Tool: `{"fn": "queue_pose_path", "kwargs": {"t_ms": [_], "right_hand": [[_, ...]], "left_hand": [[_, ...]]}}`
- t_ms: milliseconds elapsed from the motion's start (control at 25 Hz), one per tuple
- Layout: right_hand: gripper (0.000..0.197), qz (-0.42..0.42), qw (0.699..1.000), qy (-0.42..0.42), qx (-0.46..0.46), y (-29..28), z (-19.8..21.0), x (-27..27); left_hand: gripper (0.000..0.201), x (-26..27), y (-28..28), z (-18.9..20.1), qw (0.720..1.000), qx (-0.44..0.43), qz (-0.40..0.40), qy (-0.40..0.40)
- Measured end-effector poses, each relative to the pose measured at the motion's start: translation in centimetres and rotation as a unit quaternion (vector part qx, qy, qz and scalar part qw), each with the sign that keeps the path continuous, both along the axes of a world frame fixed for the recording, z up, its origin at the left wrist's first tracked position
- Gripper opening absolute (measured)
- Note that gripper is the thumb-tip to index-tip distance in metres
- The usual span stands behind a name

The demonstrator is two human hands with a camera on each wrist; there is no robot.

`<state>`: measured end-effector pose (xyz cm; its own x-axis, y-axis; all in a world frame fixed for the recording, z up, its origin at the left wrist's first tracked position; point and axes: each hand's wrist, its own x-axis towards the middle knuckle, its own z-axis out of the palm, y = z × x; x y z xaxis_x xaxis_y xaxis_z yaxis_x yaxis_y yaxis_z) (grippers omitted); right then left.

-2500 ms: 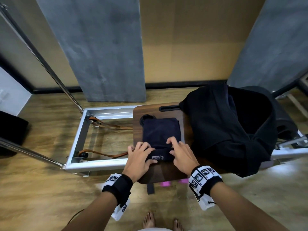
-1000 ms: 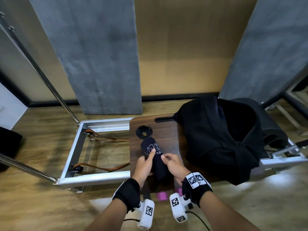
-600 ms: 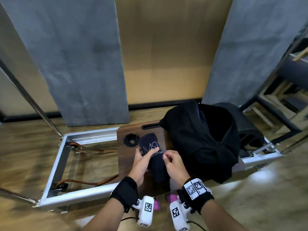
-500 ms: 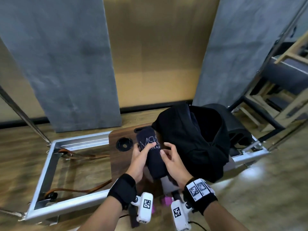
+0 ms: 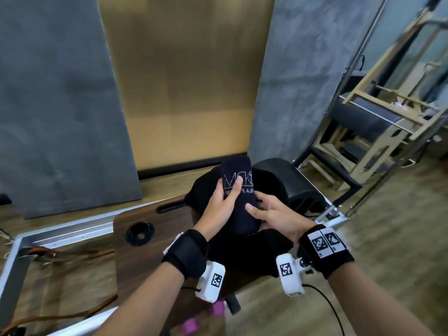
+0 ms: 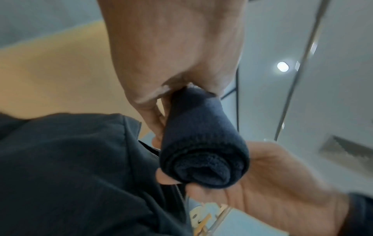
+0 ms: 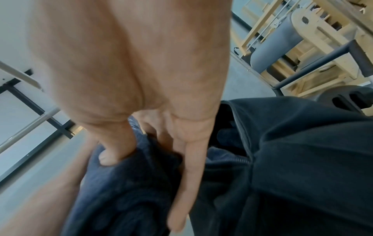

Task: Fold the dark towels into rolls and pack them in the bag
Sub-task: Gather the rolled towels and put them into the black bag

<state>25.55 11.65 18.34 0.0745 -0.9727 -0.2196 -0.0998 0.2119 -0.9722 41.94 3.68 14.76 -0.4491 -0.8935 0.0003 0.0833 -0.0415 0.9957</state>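
Head view shows both hands holding one rolled dark towel (image 5: 238, 200) in the air above the open black bag (image 5: 274, 251), which sits on the dark wooden surface (image 5: 143, 260). The left hand (image 5: 219, 207) wraps the roll from the left, fingers curled round its underside and the thumb laid across the white lettering on its upper face, so this grip is closed snugly on the towel. The right hand (image 5: 274, 218) takes the near end of the roll from the right, thumb pressed against its side and the fingers curved beneath it; that grip is also closed on the towel, though more loosely. From the left wrist view, the rolled dark towel (image 6: 201, 151) shows its spiral end facing the camera, with the left hand (image 6: 173, 52) round the far part and the right hand (image 6: 268, 183) cupping the near end from below. From the right wrist view, the right hand (image 7: 141, 71) has its thumb dug into the rolled dark towel (image 7: 125, 188) while its fingers lie stretched along the cloth, and the bag (image 7: 302, 167) lies just right of the roll, its zipped opening gaping. Beyond the bag in the head view stands a black padded block (image 5: 288, 183), and left of the bag a round recess (image 5: 140, 234) is set into the surface.
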Motion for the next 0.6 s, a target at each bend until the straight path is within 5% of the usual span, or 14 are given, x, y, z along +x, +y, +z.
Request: {"fn": "queue_pose_path", "kwargs": {"t_ms": [160,360,440,600], "right_hand": [[0.027,-0.097,0.993,0.07,-0.022,-2.5,-0.7,-4.4],[0.027,-0.078,0.947,0.311,0.024,-5.8,-1.7,-6.7],[0.032,-0.012,0.903,0.424,0.071,-6.3,-2.4,-6.8],[0.061,0.077,0.8,0.586,0.109,-7.6,-3.5,-6.5]], "left_hand": [[0.077,-1.2,-0.9,-0.4,0.927,-0.204,-0.063,-0.308],[0.053,-3.1,-0.9,-1.3,0.799,-0.302,-0.179,-0.488],[0.035,-3.8,-0.8,-1.2,0.788,-0.332,-0.149,-0.496],[0.024,-4.5,-0.2,-0.9,0.818,-0.354,-0.077,-0.448]]}}
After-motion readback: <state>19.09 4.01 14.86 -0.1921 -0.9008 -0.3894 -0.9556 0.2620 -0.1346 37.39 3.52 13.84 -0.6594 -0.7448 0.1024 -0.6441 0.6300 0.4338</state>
